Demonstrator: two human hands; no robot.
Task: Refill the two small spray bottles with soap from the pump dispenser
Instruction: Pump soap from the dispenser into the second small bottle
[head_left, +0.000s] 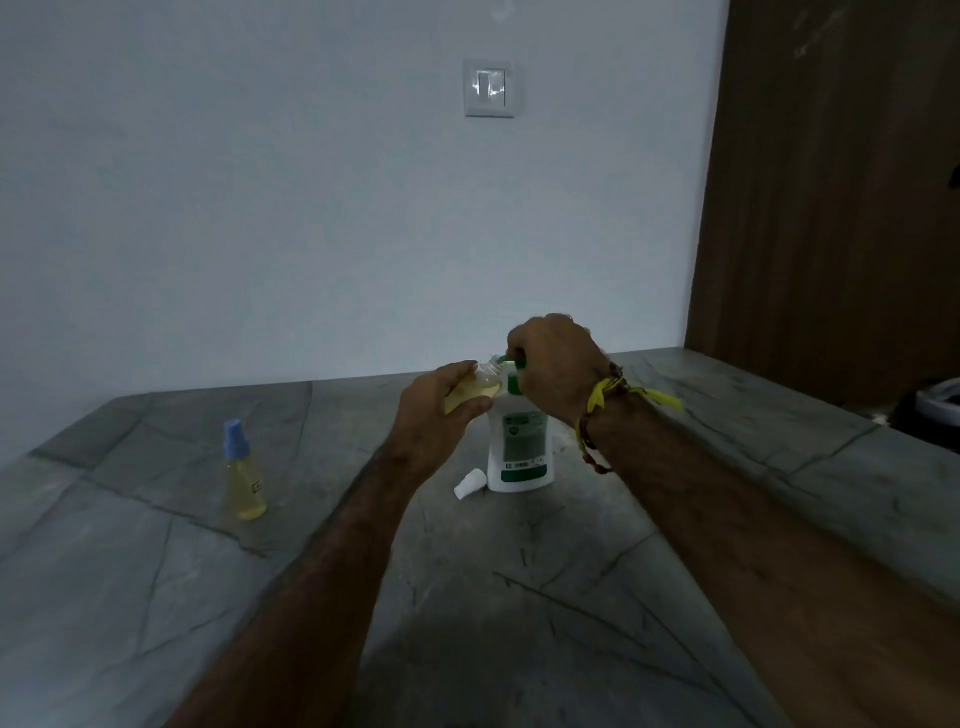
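The right hand (553, 364) sits on top of the pump dispenser (521, 447), its fingers curled over the green pump head (511, 364), the wrist wrapped in a yellow and red thread band (602, 400). Just to its left, the left hand (441, 402) grips an uncapped small spray bottle (475, 389), thumb and fingers curled round its body, and holds it tilted so that its clear open neck lies right at the green nozzle; the bottle shows pale yellow liquid inside. The dispenser is a white bottle with a green label, standing upright on the grey stone counter (519, 597). A small white cap (469, 483) lies on its side on the counter, just beside the dispenser's base at the left. Well apart to the left stands the second small spray bottle (243, 475), upright, with a blue sprayer top and yellow liquid. Behind, a light switch (489, 88) is set in the pale wall, and a brown wooden panel (831, 208) rises at the right
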